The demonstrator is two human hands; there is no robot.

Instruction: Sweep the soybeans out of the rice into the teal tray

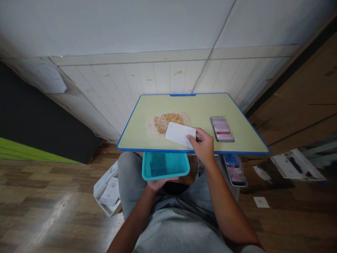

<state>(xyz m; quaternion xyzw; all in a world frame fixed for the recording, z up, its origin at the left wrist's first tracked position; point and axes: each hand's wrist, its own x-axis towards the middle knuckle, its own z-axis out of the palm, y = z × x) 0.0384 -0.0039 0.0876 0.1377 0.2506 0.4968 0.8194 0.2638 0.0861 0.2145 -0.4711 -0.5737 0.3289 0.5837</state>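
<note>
My right hand point(203, 142) pinches a white flat card point(180, 134) by its right end, thumb on top, over the near part of the table. The card's left end reaches the near edge of a pile of yellow beans point(172, 117) mixed with pale grains that look like rice point(151, 131). Just below the table's front edge, my left hand point(158, 183) supports a turquoise plastic tub point(166, 175) from underneath. Most of that hand's fingers are hidden beneath the tub. A few small bits cling to the tub's inner walls.
The pale green table point(200, 105) has a blue rim and stands against a white panelled wall point(163, 75). A phone point(222, 130) lies on its right side. Another phone point(235, 171) rests by my right thigh. An open white box point(109, 195) sits on the floor at left.
</note>
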